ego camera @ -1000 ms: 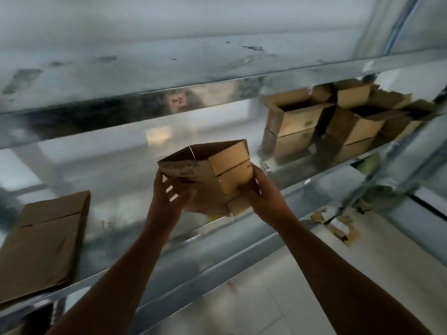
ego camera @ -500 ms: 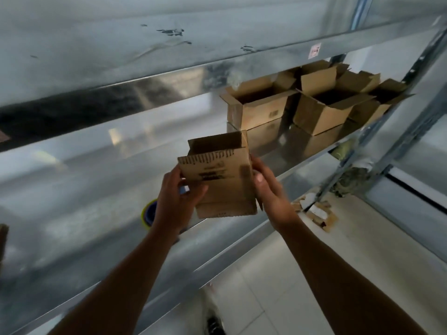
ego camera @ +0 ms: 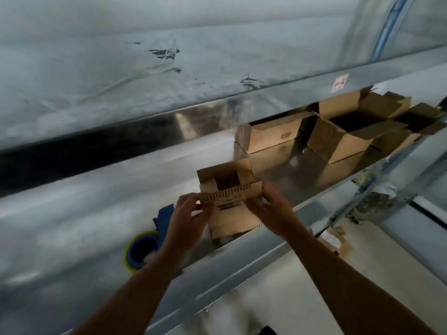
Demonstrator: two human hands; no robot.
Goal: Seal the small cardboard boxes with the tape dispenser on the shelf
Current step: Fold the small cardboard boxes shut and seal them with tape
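Metal shelf [ego camera: 242, 252]: open boxes [ego camera: 338, 141] grouped toward right end. Small cardboard box [ego camera: 229, 213] held at front edge, mid-shelf, flaps up, unsealed; contact with shelf not discernible. Tape dispenser [ego camera: 141, 250] laid just left of box, near front edge. Near flap pinched at left corner by left hand [ego camera: 187, 221], gripped at right corner by right hand [ego camera: 271, 210]. Dispenser judged nearer left hand.

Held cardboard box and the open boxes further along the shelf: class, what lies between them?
Nothing: the head view shows bare metal shelf, with only reflections, between the held cardboard box and the open boxes.
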